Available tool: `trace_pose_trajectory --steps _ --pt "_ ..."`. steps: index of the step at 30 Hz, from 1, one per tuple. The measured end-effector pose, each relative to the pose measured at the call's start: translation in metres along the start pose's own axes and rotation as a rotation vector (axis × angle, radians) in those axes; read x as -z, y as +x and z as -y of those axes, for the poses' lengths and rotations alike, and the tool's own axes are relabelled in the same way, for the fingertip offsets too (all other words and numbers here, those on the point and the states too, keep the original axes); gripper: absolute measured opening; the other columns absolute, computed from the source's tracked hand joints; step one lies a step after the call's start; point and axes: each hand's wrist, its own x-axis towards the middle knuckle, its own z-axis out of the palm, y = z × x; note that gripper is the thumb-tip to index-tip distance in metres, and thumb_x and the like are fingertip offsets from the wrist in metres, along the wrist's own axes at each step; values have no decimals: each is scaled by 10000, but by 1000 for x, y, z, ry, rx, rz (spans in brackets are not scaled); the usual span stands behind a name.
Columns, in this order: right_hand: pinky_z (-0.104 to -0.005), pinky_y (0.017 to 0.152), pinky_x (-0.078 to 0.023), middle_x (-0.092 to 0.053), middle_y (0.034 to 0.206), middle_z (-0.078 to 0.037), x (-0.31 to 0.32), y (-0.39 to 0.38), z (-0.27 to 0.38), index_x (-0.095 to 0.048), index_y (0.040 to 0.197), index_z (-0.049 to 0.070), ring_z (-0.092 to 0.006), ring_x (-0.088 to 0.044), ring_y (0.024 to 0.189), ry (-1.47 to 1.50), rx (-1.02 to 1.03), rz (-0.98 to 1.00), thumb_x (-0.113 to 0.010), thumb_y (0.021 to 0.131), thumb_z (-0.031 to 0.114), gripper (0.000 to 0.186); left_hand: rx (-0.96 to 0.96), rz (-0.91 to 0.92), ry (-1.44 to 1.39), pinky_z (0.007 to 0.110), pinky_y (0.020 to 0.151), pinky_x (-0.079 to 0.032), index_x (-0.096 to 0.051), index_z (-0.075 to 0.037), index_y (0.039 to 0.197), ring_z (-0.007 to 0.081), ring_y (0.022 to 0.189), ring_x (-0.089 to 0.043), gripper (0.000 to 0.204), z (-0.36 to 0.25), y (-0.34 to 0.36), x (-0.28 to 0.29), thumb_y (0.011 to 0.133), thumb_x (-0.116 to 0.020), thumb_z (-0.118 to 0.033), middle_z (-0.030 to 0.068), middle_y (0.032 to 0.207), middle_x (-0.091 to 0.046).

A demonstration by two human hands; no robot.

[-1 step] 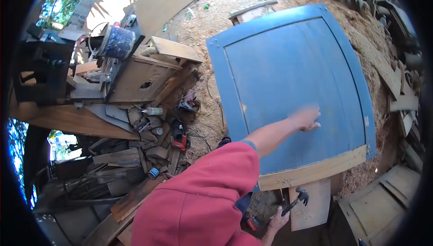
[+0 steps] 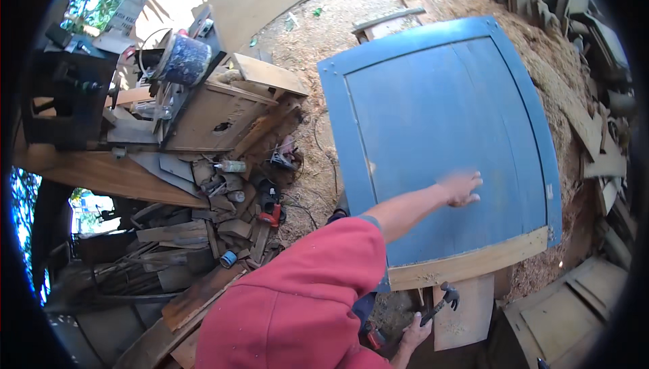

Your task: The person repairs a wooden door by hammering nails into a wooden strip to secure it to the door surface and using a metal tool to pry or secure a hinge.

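A large blue wooden panel door with a raised frame lies flat before me. My left hand is over its lower middle, fingers spread and partly blurred. It holds nothing, and I cannot tell whether the palm touches the surface. Along the door's near edge runs a bare, unpainted wood strip with some sawdust on it. Below that edge, my right hand is closed round the handle of a claw hammer. The hammer's dark head points up and to the right, beside a pale board.
Wood shavings cover the ground around the door. At left is a heap of scrap wood with a red and black power tool, a blue can and a stained bucket. Boards stand at the lower right.
The view has shifted slightly, so the door sits a little lower. My left hand's fingers look more spread. My right hand still grips the hammer.
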Motion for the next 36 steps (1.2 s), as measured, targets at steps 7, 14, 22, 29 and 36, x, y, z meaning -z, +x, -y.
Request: trace_pose_trajectory --steps 7,14,22,29,36 --pt "-309 371 -386 -501 669 -49 -84 -20 44 -569 960 -27 -139 -464 438 -53 93 93 -624 929 173 210 -81 -266 -72 456 1014 -455 -564 -85 1306 322 1212 -574 373 67 -255 36 951 -618 -184 139 1310 -572" --pt "-291 364 -413 -548 647 -60 -174 -53 106 -587 965 -14 -144 -512 428 -99 94 261 -619 933 165 185 315 -305 34 436 902 -522 -633 -83 1180 330 1054 -640 290 181 -540 124 901 -633 -163 120 1127 -637" --pt "-269 345 -368 -502 593 -18 -219 -103 173 -569 924 41 -117 -461 397 -256 187 327 -647 933 191 170 397 -1434 455 458 844 -517 -643 -32 1091 372 958 -642 165 182 -624 517 942 -595 -86 178 999 -655" --pt "-503 710 -481 -622 852 -217 -206 -113 213 -602 932 -9 -415 -620 776 -821 575 298 -707 846 313 350 517 -1386 659 436 834 -526 -692 -58 1024 336 963 -653 143 204 -677 673 896 -679 -121 123 981 -684" --pt "-501 693 -492 -637 831 -246 -185 -141 191 -619 905 -6 -443 -632 785 -814 460 156 -760 804 319 368 434 -1250 682 431 866 -532 -699 -82 1051 311 964 -649 186 214 -689 720 873 -704 -136 104 966 -680"
